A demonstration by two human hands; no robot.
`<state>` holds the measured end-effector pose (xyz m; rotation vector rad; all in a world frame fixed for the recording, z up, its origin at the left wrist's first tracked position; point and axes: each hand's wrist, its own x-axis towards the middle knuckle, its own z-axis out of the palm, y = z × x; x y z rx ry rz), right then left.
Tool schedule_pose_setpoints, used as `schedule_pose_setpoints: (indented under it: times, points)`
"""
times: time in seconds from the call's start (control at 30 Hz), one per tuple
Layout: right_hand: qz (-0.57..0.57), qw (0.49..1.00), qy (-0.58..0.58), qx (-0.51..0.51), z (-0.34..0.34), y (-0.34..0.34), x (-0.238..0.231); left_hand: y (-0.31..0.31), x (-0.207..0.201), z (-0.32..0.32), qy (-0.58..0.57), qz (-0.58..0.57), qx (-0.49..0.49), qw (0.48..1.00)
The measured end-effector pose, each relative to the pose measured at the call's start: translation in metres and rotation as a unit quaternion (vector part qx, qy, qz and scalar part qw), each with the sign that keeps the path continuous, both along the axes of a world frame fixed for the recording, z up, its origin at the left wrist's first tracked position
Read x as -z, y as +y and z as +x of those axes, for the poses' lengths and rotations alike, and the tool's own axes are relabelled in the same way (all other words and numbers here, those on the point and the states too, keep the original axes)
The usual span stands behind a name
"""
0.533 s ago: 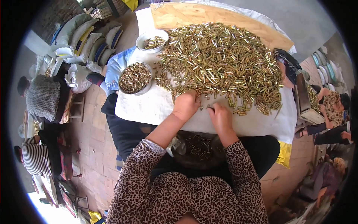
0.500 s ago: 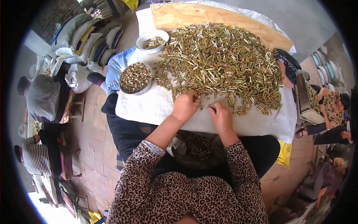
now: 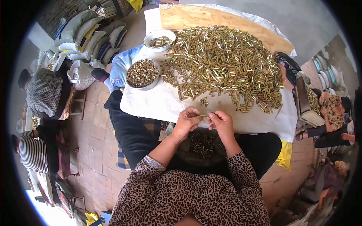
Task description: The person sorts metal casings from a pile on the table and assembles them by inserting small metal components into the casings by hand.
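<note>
Just past the near edge of the cloth-covered table, my hands meet over my lap. My left hand [image 3: 187, 122] pinches a thin gold-coloured metal tube [image 3: 203, 115] that points to the right. At the tube's right end, the fingers of my right hand [image 3: 221, 122] are closed; whatever is between them is too small to make out. Beyond lies a wide heap of gold-coloured metal tubes [image 3: 226, 64], with a few loose small pieces [image 3: 203, 101] at its near side. Below my hands, a dark bag [image 3: 201, 147] in my lap holds several similar tubes.
A bowl of small brassy pieces [image 3: 142, 74] and a white bowl with tubes [image 3: 160, 39] stand on the table's left. A wooden board [image 3: 222, 17] borders the far side. People sit working on both sides, and stacked sacks [image 3: 81, 35] lie at the far left.
Both hands have drawn back from the heap's near edge toward my body and come together. The tube now shows between them. The view has shifted slightly.
</note>
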<state>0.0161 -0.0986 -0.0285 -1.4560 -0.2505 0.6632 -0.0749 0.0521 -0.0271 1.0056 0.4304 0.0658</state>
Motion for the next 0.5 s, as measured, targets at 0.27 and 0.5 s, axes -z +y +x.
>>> schedule_pose_setpoints:
  times: [0.27,0.5]
  points:
    - [-0.005,1.000,-0.005,0.018,-0.022,-0.009,-0.033,-0.019,-0.013,-0.023,-0.068,-0.119,-0.018,0.990]
    - [0.020,0.999,-0.025,0.037,-0.026,-0.016,-0.036,-0.029,-0.015,-0.023,-0.078,-0.118,-0.015,0.990]
